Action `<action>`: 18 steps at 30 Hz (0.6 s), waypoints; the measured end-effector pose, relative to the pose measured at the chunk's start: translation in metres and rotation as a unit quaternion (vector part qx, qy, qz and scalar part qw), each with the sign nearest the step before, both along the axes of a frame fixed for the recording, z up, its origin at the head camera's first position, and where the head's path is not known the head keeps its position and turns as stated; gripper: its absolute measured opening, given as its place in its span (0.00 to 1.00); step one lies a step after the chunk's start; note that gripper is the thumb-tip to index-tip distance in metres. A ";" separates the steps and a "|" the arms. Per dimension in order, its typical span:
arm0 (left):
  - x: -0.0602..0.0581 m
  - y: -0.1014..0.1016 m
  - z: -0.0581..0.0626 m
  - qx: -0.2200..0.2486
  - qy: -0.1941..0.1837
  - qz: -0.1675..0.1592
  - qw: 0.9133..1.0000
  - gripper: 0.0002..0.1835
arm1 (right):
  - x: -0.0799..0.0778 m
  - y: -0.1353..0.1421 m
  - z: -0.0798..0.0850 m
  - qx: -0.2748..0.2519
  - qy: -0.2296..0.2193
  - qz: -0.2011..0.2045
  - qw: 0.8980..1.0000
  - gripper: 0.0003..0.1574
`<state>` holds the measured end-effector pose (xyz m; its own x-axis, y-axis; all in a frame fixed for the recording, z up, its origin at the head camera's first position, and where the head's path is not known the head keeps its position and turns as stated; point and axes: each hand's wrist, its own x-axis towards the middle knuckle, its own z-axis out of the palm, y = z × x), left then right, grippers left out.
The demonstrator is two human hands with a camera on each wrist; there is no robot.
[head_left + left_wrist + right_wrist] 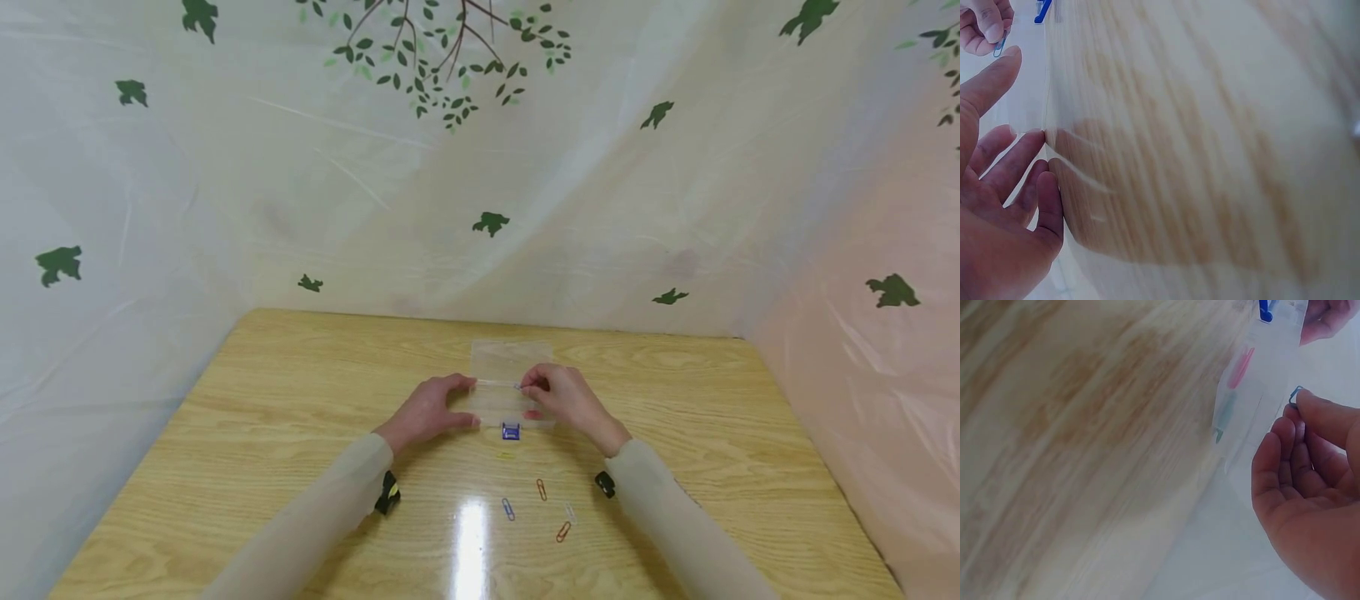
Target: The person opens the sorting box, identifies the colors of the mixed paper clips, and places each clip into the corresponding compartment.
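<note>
At the far left we see a black wrist device (387, 493) under the sleeve, and beyond it our left hand (426, 408), its thumb and index finger holding the left side of the clear case (491, 407), the other fingers loosely curved. The case lies open on the table (337, 367), lid tipped back, a blue latch (511, 432) at its near edge. In front we have a yellow clip (506, 455) just beside the latch, and a loose blue clip (508, 509) nearer us. Inside the case we make out a pink shape (1241, 367) and a teal shape (1225, 412), probably clips, though the plastic blurs them. Next comes the small blue clip (1292, 397), pinched over the case between thumb and fingers of our right hand (567, 402). Below that hand we see two red clips (542, 489), a white clip (571, 512) near the lower one, and another black device (604, 484)
</note>
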<state>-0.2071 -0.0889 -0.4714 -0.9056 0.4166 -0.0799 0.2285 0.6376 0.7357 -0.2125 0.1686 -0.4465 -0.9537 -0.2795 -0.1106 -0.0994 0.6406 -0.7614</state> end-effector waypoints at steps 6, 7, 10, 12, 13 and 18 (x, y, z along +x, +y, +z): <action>-0.001 0.000 -0.001 -0.004 0.002 0.000 1.000 0.37 | -0.001 -0.002 -0.002 0.001 -0.004 0.004 1.000 0.03; -0.001 0.000 -0.001 -0.003 0.003 0.001 1.000 0.37 | -0.001 -0.002 -0.002 0.002 -0.005 0.005 1.000 0.03; -0.002 0.000 -0.001 0.000 0.003 0.001 1.000 0.37 | -0.001 -0.003 -0.002 0.007 -0.004 0.004 1.000 0.03; -0.002 0.001 0.000 0.002 0.004 0.001 1.000 0.37 | -0.002 -0.003 -0.002 0.018 0.004 0.003 1.000 0.03; -0.002 0.000 0.000 0.003 0.005 0.001 1.000 0.37 | -0.002 -0.003 -0.002 0.026 0.011 0.003 1.000 0.03; -0.003 0.000 0.000 0.005 0.007 0.000 1.000 0.37 | -0.002 -0.002 -0.002 0.057 0.045 0.006 0.997 0.04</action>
<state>-0.2097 -0.0888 -0.4719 -0.9062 0.4181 -0.0633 0.2392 0.6303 0.7386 -0.2149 0.1665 -0.4482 -0.9577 -0.2821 -0.0568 -0.1724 0.7203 -0.6720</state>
